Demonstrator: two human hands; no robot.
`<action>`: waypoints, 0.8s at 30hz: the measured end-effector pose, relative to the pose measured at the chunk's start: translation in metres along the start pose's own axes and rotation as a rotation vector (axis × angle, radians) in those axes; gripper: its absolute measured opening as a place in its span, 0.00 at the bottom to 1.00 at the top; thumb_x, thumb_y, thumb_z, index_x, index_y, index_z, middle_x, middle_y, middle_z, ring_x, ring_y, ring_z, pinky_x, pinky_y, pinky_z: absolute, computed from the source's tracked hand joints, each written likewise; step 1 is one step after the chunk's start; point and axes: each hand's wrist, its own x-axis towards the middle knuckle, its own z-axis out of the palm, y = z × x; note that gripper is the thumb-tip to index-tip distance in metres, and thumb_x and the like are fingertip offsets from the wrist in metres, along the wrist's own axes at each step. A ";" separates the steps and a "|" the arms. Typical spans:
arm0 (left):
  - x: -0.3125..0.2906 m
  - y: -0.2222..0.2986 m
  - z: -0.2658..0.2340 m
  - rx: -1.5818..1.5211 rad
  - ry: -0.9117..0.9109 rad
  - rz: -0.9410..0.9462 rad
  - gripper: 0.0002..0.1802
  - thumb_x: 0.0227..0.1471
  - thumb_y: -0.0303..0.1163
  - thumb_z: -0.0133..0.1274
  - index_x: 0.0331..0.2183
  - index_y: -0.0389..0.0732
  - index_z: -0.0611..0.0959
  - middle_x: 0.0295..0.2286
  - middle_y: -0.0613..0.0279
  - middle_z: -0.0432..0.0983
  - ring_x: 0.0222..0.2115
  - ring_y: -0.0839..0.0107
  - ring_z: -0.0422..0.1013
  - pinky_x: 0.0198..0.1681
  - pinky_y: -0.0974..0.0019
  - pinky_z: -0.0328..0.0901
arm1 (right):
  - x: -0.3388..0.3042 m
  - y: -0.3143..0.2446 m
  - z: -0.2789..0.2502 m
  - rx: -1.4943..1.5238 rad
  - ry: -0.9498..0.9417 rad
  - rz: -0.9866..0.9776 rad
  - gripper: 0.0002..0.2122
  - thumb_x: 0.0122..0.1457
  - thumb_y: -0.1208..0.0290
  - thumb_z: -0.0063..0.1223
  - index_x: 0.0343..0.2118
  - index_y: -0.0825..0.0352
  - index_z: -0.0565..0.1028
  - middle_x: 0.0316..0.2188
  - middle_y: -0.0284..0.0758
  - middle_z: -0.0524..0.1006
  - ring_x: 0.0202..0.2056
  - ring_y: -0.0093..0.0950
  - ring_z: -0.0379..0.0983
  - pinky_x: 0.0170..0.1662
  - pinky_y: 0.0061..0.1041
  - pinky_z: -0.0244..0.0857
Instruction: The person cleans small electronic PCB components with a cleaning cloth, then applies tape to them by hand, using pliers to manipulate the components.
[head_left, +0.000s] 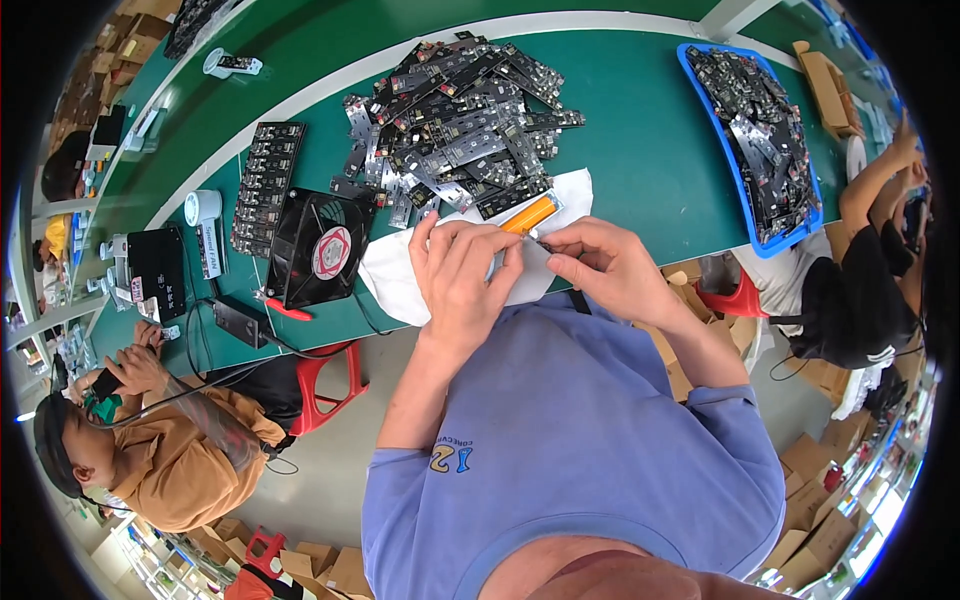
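Near the front edge of the bench, my left hand has its fingers bent and closed at the lower end of an orange, flat, bar-shaped part with a pale, shiny edge. Just right of it, my right hand pinches thumb and forefinger together beside a small dark bit; what they hold is too small to make out. Both hands are over a crumpled white sheet. A large heap of narrow black circuit boards rises directly behind them.
A black fan and red-handled pliers are at the left, by a row of boards and a black box with cables. A blue tray of boards stands right. Co-workers sit on both sides.
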 end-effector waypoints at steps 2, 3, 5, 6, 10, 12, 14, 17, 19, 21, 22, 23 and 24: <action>0.001 0.000 0.001 0.000 -0.003 -0.015 0.10 0.46 0.27 0.71 0.34 0.46 0.88 0.33 0.71 0.84 0.41 0.69 0.76 0.66 0.51 0.56 | 0.000 0.002 0.004 0.116 0.014 -0.031 0.14 0.64 0.75 0.66 0.52 0.70 0.82 0.44 0.38 0.81 0.40 0.27 0.80 0.40 0.25 0.75; -0.001 0.000 0.000 0.004 0.000 -0.019 0.10 0.46 0.27 0.71 0.34 0.46 0.88 0.33 0.71 0.84 0.41 0.69 0.76 0.66 0.51 0.56 | 0.001 -0.003 0.002 0.116 0.008 -0.031 0.14 0.64 0.75 0.66 0.52 0.70 0.82 0.44 0.38 0.81 0.40 0.27 0.80 0.40 0.25 0.75; -0.005 -0.001 -0.002 0.073 0.011 -0.018 0.11 0.46 0.27 0.72 0.35 0.47 0.88 0.37 0.71 0.83 0.45 0.67 0.75 0.67 0.50 0.54 | 0.004 -0.019 -0.004 -0.326 0.055 -0.237 0.14 0.62 0.78 0.66 0.51 0.71 0.82 0.44 0.39 0.81 0.42 0.32 0.80 0.43 0.28 0.75; -0.008 0.000 -0.003 0.076 0.013 -0.022 0.11 0.46 0.27 0.72 0.35 0.47 0.88 0.37 0.71 0.83 0.45 0.67 0.75 0.67 0.50 0.54 | 0.004 -0.018 -0.003 -0.326 0.049 -0.237 0.14 0.62 0.78 0.66 0.51 0.71 0.82 0.44 0.39 0.81 0.42 0.32 0.80 0.43 0.28 0.75; -0.017 -0.003 -0.004 0.156 -0.023 0.090 0.13 0.47 0.24 0.70 0.38 0.43 0.86 0.43 0.66 0.80 0.50 0.57 0.72 0.63 0.47 0.61 | 0.014 -0.012 0.000 -0.541 0.144 -0.560 0.14 0.59 0.80 0.67 0.49 0.70 0.82 0.44 0.40 0.80 0.44 0.38 0.79 0.46 0.34 0.76; -0.017 -0.007 -0.005 0.097 -0.046 0.099 0.14 0.48 0.23 0.69 0.38 0.42 0.86 0.45 0.64 0.79 0.50 0.54 0.72 0.61 0.46 0.64 | 0.018 -0.010 0.002 -0.608 0.153 -0.639 0.14 0.58 0.80 0.67 0.48 0.70 0.82 0.44 0.39 0.80 0.44 0.39 0.78 0.46 0.36 0.76; -0.015 -0.011 -0.007 0.057 -0.107 0.140 0.15 0.47 0.21 0.68 0.39 0.41 0.85 0.46 0.61 0.78 0.51 0.51 0.71 0.57 0.46 0.68 | 0.021 -0.010 0.002 -0.661 0.126 -0.674 0.15 0.57 0.81 0.68 0.47 0.71 0.83 0.45 0.38 0.81 0.43 0.37 0.78 0.44 0.35 0.75; -0.015 -0.019 -0.011 -0.016 -0.138 0.192 0.18 0.49 0.22 0.67 0.43 0.37 0.82 0.47 0.55 0.77 0.52 0.50 0.70 0.58 0.45 0.66 | 0.026 -0.019 -0.001 -0.697 0.041 -0.738 0.16 0.55 0.82 0.68 0.47 0.71 0.82 0.44 0.38 0.81 0.43 0.39 0.78 0.44 0.35 0.75; -0.017 -0.018 -0.012 -0.141 -0.124 0.074 0.21 0.50 0.22 0.67 0.46 0.36 0.80 0.47 0.53 0.77 0.52 0.49 0.71 0.59 0.47 0.66 | 0.031 -0.022 -0.005 -0.704 -0.023 -0.744 0.16 0.54 0.82 0.65 0.47 0.72 0.82 0.44 0.38 0.80 0.43 0.38 0.77 0.44 0.35 0.75; -0.016 -0.017 -0.014 -0.270 -0.110 -0.042 0.24 0.50 0.22 0.67 0.49 0.35 0.79 0.47 0.50 0.77 0.52 0.48 0.71 0.59 0.49 0.65 | 0.036 -0.022 -0.007 -0.715 -0.086 -0.746 0.16 0.54 0.82 0.63 0.47 0.72 0.81 0.45 0.37 0.80 0.43 0.38 0.77 0.45 0.35 0.74; -0.013 -0.017 -0.016 -0.247 -0.140 -0.026 0.26 0.50 0.22 0.67 0.50 0.34 0.77 0.48 0.48 0.76 0.52 0.48 0.71 0.58 0.50 0.65 | 0.038 -0.021 -0.007 -0.747 -0.130 -0.759 0.15 0.54 0.81 0.65 0.46 0.71 0.82 0.44 0.38 0.80 0.44 0.38 0.77 0.45 0.36 0.74; -0.010 -0.017 -0.018 -0.225 -0.169 -0.009 0.28 0.50 0.22 0.67 0.52 0.33 0.76 0.48 0.47 0.76 0.52 0.47 0.71 0.58 0.51 0.65 | 0.041 -0.021 -0.008 -0.779 -0.174 -0.771 0.15 0.54 0.80 0.67 0.46 0.71 0.83 0.43 0.38 0.81 0.44 0.39 0.77 0.46 0.36 0.74; -0.008 -0.016 -0.019 -0.224 -0.169 -0.008 0.28 0.50 0.22 0.67 0.52 0.33 0.76 0.48 0.47 0.76 0.52 0.47 0.71 0.58 0.51 0.65 | 0.043 -0.022 -0.009 -0.779 -0.174 -0.772 0.15 0.54 0.80 0.67 0.46 0.71 0.83 0.43 0.38 0.81 0.44 0.39 0.77 0.46 0.36 0.74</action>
